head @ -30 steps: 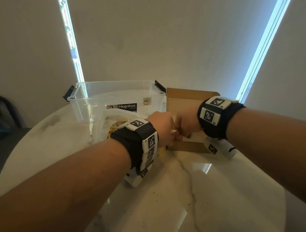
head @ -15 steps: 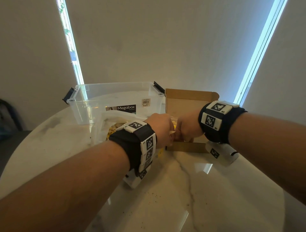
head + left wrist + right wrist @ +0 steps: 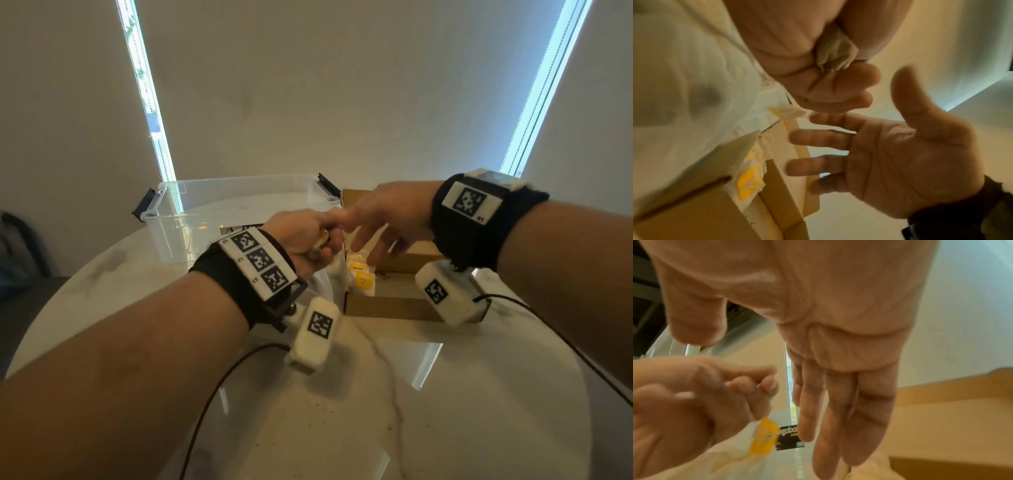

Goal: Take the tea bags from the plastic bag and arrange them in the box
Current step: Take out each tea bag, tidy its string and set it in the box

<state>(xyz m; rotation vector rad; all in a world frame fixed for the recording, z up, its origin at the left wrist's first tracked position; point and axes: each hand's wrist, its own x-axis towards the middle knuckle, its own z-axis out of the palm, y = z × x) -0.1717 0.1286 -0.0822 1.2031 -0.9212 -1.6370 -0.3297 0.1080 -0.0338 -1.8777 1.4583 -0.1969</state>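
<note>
Two tea bags (image 3: 360, 279) with yellow tags lie at the left end of the one cardboard box (image 3: 387, 306) on the marble desk (image 3: 376, 394). The left hand (image 3: 305, 236) is clenched around a third tea bag (image 3: 835, 52), its tag (image 3: 764, 436) dangling above the plastic bag (image 3: 323, 286). The right hand (image 3: 387, 219) hovers over the box, palm down, fingers spread and holding nothing. One clear plastic tub (image 3: 205, 219) stands behind.
</note>
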